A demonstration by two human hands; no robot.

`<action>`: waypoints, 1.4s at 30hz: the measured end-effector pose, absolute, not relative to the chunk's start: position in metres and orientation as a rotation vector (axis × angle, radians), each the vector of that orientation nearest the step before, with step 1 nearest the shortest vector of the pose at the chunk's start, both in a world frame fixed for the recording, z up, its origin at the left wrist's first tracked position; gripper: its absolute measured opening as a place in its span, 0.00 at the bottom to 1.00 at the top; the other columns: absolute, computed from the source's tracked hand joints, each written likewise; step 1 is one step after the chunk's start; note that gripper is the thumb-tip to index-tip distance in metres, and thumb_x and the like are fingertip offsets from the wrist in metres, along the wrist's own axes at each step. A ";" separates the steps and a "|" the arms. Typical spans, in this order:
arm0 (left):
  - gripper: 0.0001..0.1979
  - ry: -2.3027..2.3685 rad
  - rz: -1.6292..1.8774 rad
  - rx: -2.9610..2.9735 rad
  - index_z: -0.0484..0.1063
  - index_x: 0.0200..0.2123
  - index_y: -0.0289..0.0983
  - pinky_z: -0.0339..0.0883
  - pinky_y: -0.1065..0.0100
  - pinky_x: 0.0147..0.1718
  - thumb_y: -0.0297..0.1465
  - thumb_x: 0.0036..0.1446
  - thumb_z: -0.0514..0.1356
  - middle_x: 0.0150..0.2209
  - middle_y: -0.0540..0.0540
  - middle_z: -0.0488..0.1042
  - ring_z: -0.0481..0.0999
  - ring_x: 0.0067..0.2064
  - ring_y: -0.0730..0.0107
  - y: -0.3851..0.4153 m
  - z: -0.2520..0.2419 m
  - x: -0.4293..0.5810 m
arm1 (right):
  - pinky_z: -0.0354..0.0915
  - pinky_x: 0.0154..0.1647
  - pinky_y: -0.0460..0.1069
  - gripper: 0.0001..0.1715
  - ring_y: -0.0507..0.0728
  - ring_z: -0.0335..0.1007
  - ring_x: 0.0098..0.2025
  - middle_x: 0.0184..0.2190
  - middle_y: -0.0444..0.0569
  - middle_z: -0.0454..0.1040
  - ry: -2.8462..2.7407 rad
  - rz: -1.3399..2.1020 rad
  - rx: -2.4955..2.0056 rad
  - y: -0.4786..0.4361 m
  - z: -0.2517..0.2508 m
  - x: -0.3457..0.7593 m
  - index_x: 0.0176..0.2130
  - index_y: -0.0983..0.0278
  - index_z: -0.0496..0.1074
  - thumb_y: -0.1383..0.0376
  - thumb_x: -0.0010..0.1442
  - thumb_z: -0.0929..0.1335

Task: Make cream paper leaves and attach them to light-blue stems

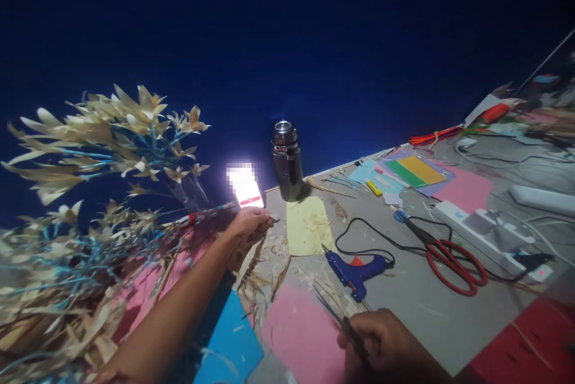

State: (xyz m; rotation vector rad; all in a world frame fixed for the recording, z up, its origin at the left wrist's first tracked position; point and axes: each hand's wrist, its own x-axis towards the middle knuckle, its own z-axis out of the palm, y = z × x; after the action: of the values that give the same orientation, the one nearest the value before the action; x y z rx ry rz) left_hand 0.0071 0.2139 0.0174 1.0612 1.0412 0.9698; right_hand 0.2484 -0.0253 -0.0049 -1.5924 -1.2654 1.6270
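Note:
My left hand (254,220) reaches to the far edge of the table, just below a lit phone (248,187); its fingers are bent and blurred, and whether they hold anything is unclear. At the lower right my right hand (377,336) is closed round dark, thin-bladed scissors (348,327) that point up and left over a pink sheet (299,330). A blue glue gun (357,273) lies beyond my right hand, its nozzle by a yellow sheet (308,228). Behind that sheet stands a dark flask (287,162).
Pale husk flowers (144,126) on blue stems fill the left side. Red-handled scissors (453,264) and a white power strip (489,234) with cables lie at the right. Coloured sheets (415,171) are at the back right, a blue sheet (238,336) near the front.

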 end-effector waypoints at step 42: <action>0.10 1.565 0.715 1.598 0.78 0.31 0.41 0.69 0.55 0.47 0.37 0.61 0.61 0.36 0.45 0.79 0.78 0.41 0.57 -0.008 0.025 -0.008 | 0.55 0.25 0.46 0.34 0.48 0.52 0.21 0.21 0.40 0.66 -0.687 1.716 -0.688 -0.025 -0.007 0.254 0.36 0.63 0.75 0.41 0.42 0.80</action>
State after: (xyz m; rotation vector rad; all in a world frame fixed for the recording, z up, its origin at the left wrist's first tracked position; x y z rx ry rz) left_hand -0.0084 -0.0080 0.0252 1.5980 1.5652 0.7148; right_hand 0.2540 -0.0255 -0.0067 -0.6876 -0.6869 1.7161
